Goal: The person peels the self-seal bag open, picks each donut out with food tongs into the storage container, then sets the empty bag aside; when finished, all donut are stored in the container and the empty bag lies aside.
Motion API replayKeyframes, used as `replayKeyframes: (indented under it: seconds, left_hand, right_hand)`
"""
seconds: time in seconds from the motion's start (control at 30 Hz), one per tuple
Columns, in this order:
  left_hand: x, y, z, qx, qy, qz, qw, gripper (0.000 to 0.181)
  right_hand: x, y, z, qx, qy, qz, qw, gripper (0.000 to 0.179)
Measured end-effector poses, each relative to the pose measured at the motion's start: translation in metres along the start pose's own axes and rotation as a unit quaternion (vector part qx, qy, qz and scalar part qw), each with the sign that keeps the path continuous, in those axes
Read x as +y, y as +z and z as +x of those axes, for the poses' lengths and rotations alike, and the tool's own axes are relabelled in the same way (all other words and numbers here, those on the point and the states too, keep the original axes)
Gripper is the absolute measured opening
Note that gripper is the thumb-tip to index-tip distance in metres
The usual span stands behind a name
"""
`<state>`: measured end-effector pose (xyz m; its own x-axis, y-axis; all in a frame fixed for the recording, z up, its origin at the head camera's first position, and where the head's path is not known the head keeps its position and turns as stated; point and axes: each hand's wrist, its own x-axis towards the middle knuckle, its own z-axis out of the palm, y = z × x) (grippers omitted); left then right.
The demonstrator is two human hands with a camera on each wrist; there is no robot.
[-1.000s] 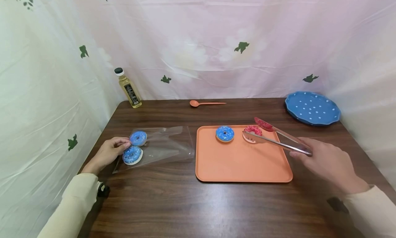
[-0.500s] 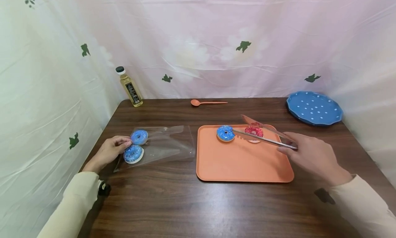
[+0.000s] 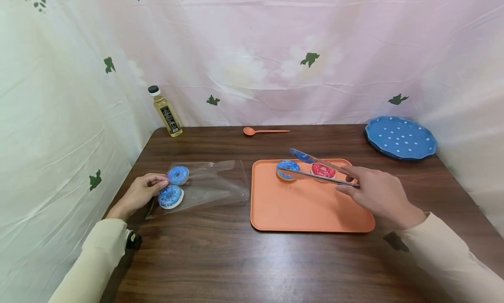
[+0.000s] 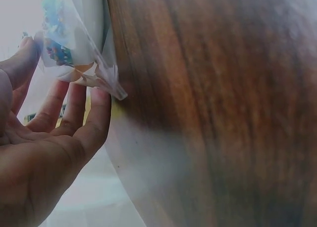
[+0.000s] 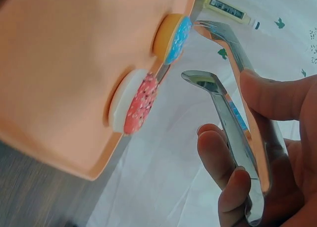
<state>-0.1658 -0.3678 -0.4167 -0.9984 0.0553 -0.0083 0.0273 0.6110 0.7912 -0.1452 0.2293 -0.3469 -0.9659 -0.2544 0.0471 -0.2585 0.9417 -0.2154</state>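
Note:
My left hand [image 3: 143, 192] pinches the near-left end of a clear plastic bag [image 3: 214, 187] lying on the table. Inside that end show two blue-iced donuts, one [image 3: 178, 174] behind the other [image 3: 170, 197]. In the left wrist view, thumb and fingers hold the film right by a sprinkled donut [image 4: 57, 51]. My right hand [image 3: 376, 191] grips metal tongs [image 5: 228, 123], their tips spread with nothing between them. The tips hover over a blue-iced donut [image 3: 289, 163] on an orange tray [image 3: 307, 213]. A red-iced donut [image 3: 323, 170] lies to its right, partly behind the tongs.
An oil bottle [image 3: 168, 119] stands at the back left corner. At the back edge lies an orange spoon [image 3: 271, 131]. A blue dotted plate [image 3: 401, 139] sits at the back right. Patterned cloth [image 3: 252, 75] hangs close behind the wooden table [image 3: 220, 259].
My right hand has carried the tongs leftward, from over the red-iced donut to over the blue-iced one on the tray. The left hand keeps its hold on the bag.

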Motion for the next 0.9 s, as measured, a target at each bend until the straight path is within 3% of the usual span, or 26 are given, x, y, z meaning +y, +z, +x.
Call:
replayKeyframes:
  seconds: [0.33, 0.5, 0.7, 0.9]
  left_hand:
    - [0.002, 0.0, 0.0, -0.001, -0.001, 0.004, 1.0, 0.03]
    - [0.001, 0.0, -0.001, 0.002, -0.002, 0.007, 1.0, 0.029]
    - [0.0, 0.0, -0.001, 0.002, 0.002, 0.008, 1.0, 0.03]
    - [-0.002, 0.0, 0.0, 0.001, 0.002, 0.011, 0.9999, 0.029]
  right_hand:
    - [-0.019, 0.009, 0.012, 0.012, -0.048, 0.01, 0.9987, 0.054]
    - [-0.031, 0.016, 0.019, 0.019, -0.082, 0.034, 0.9959, 0.046]
    - [-0.046, 0.023, 0.025, 0.038, -0.125, 0.026, 0.9911, 0.04]
    - [-0.059, 0.028, 0.03, 0.018, -0.137, 0.025, 0.99, 0.041]
